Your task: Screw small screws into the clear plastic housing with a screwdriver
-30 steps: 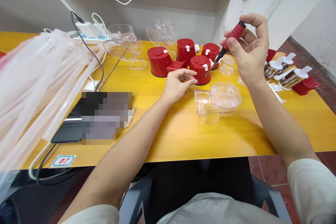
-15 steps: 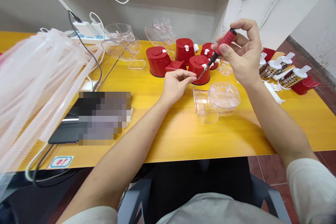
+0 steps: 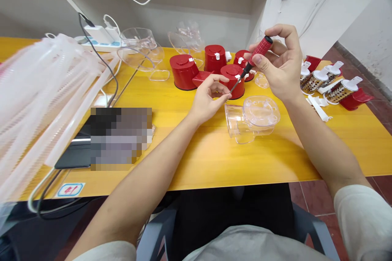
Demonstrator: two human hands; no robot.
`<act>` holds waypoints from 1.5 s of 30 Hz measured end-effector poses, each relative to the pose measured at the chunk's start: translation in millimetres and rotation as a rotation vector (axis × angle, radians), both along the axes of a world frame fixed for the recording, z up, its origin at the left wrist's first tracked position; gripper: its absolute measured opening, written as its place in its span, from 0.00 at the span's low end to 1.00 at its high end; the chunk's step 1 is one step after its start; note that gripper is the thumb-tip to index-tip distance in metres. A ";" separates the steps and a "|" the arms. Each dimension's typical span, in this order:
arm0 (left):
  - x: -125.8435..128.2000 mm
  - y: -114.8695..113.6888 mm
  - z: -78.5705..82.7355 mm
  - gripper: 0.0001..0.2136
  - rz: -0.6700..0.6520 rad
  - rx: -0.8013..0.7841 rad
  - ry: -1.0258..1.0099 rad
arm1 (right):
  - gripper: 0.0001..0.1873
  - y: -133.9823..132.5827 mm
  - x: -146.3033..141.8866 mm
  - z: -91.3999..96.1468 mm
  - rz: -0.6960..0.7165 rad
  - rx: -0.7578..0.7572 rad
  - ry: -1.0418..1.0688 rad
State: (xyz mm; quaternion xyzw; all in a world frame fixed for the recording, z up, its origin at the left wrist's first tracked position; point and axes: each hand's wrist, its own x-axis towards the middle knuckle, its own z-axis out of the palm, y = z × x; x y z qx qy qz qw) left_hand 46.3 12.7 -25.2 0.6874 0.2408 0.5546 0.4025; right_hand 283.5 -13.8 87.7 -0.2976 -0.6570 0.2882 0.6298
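Note:
My right hand [image 3: 277,65] grips a red-handled screwdriver [image 3: 259,51] between thumb and fingers, its black shaft slanting down to the left. The tip sits just above the fingertips of my left hand [image 3: 208,100], in front of a red cylindrical housing [image 3: 233,83] with a white clip. Whether those fingertips hold something tiny is hidden. Two more red housings [image 3: 183,71] [image 3: 213,58] stand behind. A clear plastic cup with a round lid [image 3: 251,118] lies on its side right of my left hand.
Metal grater drums with white ends [image 3: 312,82] lie at the right of the yellow table [image 3: 196,163]. Clear plastic bowls [image 3: 137,45] stand at the back, near a power strip [image 3: 98,40]. Translucent ribbed plastic strips [image 3: 39,98] pile up at the left, beside a dark tablet [image 3: 73,159].
My right hand and the screwdriver have moved left and down, bringing the tip from the red housing's side to my left fingertips. My left fingers have curled slightly. The view has shifted a little.

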 end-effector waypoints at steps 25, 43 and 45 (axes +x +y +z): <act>0.6 -6.8 7.6 0.33 0.030 -0.055 0.074 | 0.44 -12.1 -0.9 6.7 0.085 -0.081 -0.080; 3.9 -9.9 11.8 0.35 0.053 -0.056 0.009 | 0.45 -18.8 -0.3 7.0 0.063 -0.072 -0.136; 4.3 -10.6 12.9 0.35 0.061 -0.055 0.008 | 0.45 -20.4 -0.4 7.5 0.069 -0.075 -0.147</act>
